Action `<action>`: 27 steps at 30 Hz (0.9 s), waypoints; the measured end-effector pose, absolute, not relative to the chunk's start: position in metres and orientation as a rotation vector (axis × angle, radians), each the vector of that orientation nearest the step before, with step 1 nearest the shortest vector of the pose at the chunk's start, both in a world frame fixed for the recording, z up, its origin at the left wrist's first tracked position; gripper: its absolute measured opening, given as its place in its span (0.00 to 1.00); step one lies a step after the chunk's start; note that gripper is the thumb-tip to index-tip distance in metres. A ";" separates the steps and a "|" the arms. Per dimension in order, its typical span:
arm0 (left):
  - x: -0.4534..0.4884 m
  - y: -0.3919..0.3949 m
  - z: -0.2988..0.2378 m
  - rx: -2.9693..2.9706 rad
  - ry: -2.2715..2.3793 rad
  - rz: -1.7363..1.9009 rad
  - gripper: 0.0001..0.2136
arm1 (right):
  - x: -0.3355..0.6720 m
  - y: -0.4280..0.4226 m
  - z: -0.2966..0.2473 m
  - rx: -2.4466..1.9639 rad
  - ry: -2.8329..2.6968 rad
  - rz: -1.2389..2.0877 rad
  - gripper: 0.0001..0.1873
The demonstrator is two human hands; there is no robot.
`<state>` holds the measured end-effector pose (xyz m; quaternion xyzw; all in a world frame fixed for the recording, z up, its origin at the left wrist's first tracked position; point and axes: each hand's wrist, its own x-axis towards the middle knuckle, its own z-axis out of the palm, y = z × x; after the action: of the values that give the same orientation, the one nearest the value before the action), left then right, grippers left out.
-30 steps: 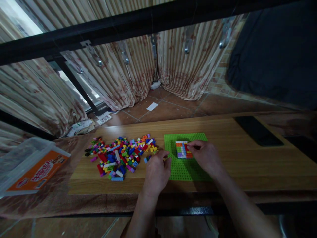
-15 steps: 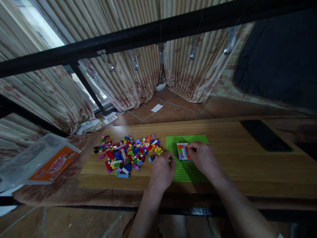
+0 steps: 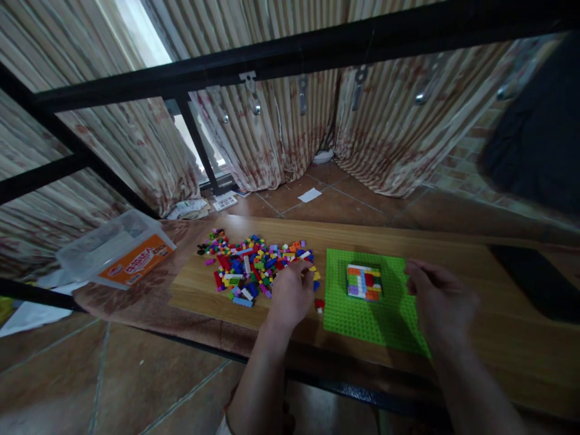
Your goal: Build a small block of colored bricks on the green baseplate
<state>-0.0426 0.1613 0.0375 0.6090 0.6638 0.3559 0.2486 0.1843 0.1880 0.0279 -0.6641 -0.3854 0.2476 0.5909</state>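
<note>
A green baseplate (image 3: 362, 314) lies on the wooden table (image 3: 453, 266). A small flat block of mixed-colour bricks (image 3: 364, 282) sits pressed onto its middle. My left hand (image 3: 291, 294) rests at the right edge of a pile of loose coloured bricks (image 3: 251, 269), its fingers curled down among them; what they grip is hidden. My right hand (image 3: 438, 297) hovers at the baseplate's right edge, off the brick block, its fingers loosely curled with nothing seen in them. A red brick (image 3: 319, 304) lies between the pile and the plate.
A clear plastic box with an orange label (image 3: 118, 249) sits at the table's left end. A dark flat slab (image 3: 534, 281) lies at the far right. A black metal frame (image 3: 290, 54) crosses overhead. Striped curtains hang behind, and papers lie on the tiled floor.
My right hand has come off the brick block and drawn back to the right. My left hand has reached further into the loose bricks. The camera has swung left.
</note>
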 end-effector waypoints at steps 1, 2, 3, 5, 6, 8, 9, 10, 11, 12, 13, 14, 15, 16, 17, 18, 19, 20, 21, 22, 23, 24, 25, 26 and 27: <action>-0.048 0.163 0.039 1.623 1.822 0.999 0.10 | 0.182 0.188 0.029 -1.521 -0.881 0.583 0.15; -0.053 0.164 0.039 1.582 1.836 1.038 0.10 | 0.180 0.188 0.030 -1.495 -0.868 0.586 0.14; -0.059 0.166 0.040 1.532 1.851 1.089 0.10 | 0.178 0.188 0.030 -1.473 -0.866 0.585 0.14; -0.069 0.169 0.041 1.405 1.868 1.215 0.10 | 0.173 0.187 0.029 -1.446 -0.886 0.560 0.13; -0.074 0.170 0.042 1.330 1.862 1.288 0.09 | 0.171 0.186 0.029 -1.435 -0.905 0.541 0.13; -0.082 0.172 0.045 1.157 1.813 1.460 0.08 | 0.165 0.183 0.028 -1.415 -0.956 0.502 0.12; -0.084 0.173 0.047 1.071 1.770 1.558 0.08 | 0.162 0.181 0.028 -1.408 -0.994 0.491 0.13; -0.086 0.173 0.049 0.988 1.716 1.658 0.07 | 0.158 0.179 0.029 -1.400 -1.033 0.488 0.13; -0.088 0.172 0.052 0.912 1.651 1.752 0.07 | 0.153 0.176 0.029 -1.393 -1.075 0.493 0.12; -0.089 0.172 0.055 0.840 1.581 1.834 0.08 | 0.148 0.173 0.029 -1.389 -1.123 0.499 0.12; -0.090 0.171 0.057 0.771 1.507 1.898 0.08 | 0.142 0.170 0.029 -1.385 -1.181 0.507 0.12; -0.091 0.170 0.060 0.705 1.434 1.946 0.08 | 0.136 0.167 0.028 -1.375 -1.252 0.516 0.11; -0.092 0.169 0.062 0.638 1.362 1.979 0.08 | 0.130 0.164 0.028 -1.353 -1.335 0.520 0.11; -0.093 0.168 0.063 0.570 1.292 2.003 0.08 | 0.124 0.161 0.027 -1.321 -1.431 0.522 0.10; -0.095 0.167 0.064 0.504 1.228 2.021 0.09 | 0.118 0.158 0.026 -1.284 -1.534 0.529 0.10; -0.097 0.166 0.065 0.443 1.170 2.034 0.09 | 0.112 0.156 0.024 -1.247 -1.636 0.542 0.09; -0.099 0.165 0.065 0.388 1.121 2.040 0.09 | 0.106 0.154 0.023 -1.216 -1.727 0.563 0.10; -0.100 0.164 0.065 0.336 1.081 2.037 0.09 | 0.101 0.153 0.020 -1.195 -1.809 0.585 0.10; -0.102 0.164 0.066 0.284 1.049 2.027 0.09 | 0.095 0.152 0.018 -1.187 -1.880 0.603 0.11; -0.103 0.163 0.067 0.238 1.023 2.010 0.09 | 0.090 0.152 0.015 -1.190 -1.942 0.606 0.11; -0.104 0.162 0.067 0.196 1.002 1.990 0.08 | 0.085 0.152 0.013 -1.197 -1.996 0.593 0.12; -0.105 0.162 0.068 0.161 0.983 1.973 0.08 | 0.080 0.152 0.010 -1.205 -2.043 0.564 0.13; -0.105 0.162 0.069 0.135 0.966 1.960 0.07 | 0.075 0.153 0.007 -1.212 -2.088 0.528 0.15; -0.105 0.161 0.070 0.118 0.953 1.950 0.07 | 0.071 0.154 0.005 -1.216 -2.128 0.493 0.16; -0.105 0.161 0.071 0.110 0.943 1.943 0.07 | 0.066 0.155 0.004 -1.221 -2.159 0.463 0.18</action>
<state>-0.1051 0.1610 0.0712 0.0450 0.3850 0.7930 0.4700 0.0664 0.1545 0.0036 -0.4611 -0.8151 0.1747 0.3041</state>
